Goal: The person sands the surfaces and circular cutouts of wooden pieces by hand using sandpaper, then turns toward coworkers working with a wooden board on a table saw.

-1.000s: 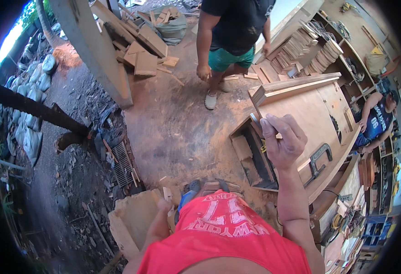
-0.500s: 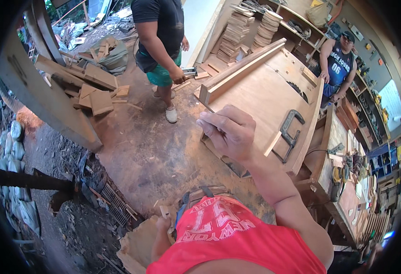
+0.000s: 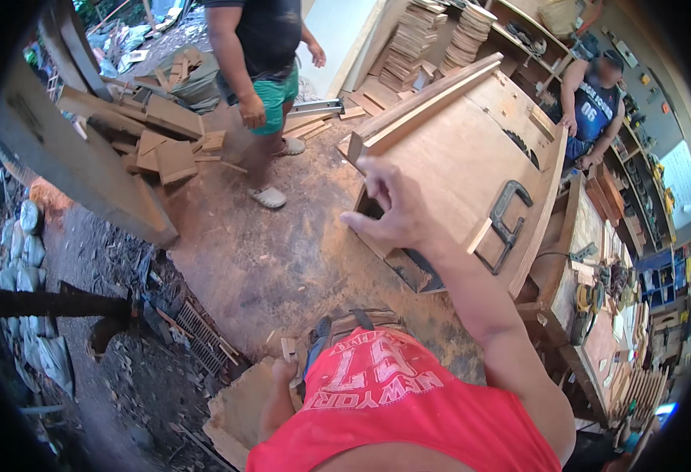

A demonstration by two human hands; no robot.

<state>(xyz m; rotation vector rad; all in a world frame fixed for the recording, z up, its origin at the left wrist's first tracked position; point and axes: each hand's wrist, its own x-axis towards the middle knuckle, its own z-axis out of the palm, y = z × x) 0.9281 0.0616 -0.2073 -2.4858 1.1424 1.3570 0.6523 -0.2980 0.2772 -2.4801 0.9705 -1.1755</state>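
My right hand (image 3: 399, 212) is raised over the near left corner of a wooden saw table (image 3: 448, 157), thumb and fingers apart, with nothing seen in it. Just beyond its fingertips is the end of the long wooden fence (image 3: 432, 102), where a small upright plate (image 3: 354, 148) stands. Low beside my red shirt, my left hand (image 3: 284, 371) is closed on a small pale wood piece (image 3: 288, 349). On the table lie a C-clamp (image 3: 500, 224) at the right edge and a toothed circular saw blade (image 3: 521, 145) partly showing.
A person in green shorts (image 3: 271, 102) stands ahead, and another in a blue jersey (image 3: 589, 106) leans at the table's far side. Wood offcuts (image 3: 164, 149) pile up at left. A workbench (image 3: 566, 307) stands right. Stacked wood pieces (image 3: 412, 47) rise at the back.
My right hand has opened from a closed pinch and its fingers have spread. The person in green shorts has moved slightly left and nearer. My left hand stays low with the wood piece.
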